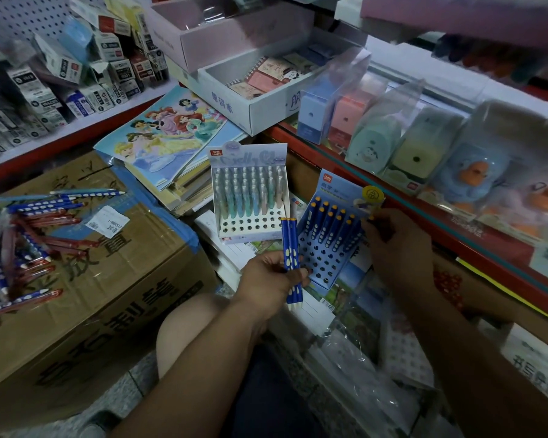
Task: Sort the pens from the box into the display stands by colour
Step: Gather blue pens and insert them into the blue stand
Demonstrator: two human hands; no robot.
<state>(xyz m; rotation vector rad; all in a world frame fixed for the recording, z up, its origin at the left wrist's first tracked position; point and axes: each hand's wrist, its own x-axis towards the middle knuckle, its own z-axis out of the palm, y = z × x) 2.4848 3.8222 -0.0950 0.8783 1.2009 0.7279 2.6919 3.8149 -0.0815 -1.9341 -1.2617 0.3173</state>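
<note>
My left hand [268,279] grips a small bundle of blue pens [290,248] with pale dots, tips pointing down. Just right of it stands a blue display stand [325,260] whose back rows hold several blue pens with yellow ends; its front holes are bare. My right hand [393,245] is at the stand's right edge, fingers pinched on a blue pen there. A white stand [250,226] with pastel pens sits behind. A loose pile of blue and red pens [23,241] lies on a cardboard box [114,298] at the left.
Colouring books [171,137] are stacked behind the white stand. A red-edged shelf [456,235] on the right carries sharpeners and plush toys in clear packs. Boxed stationery fills the shelf at the upper left. Plastic-wrapped packs lie under the stands.
</note>
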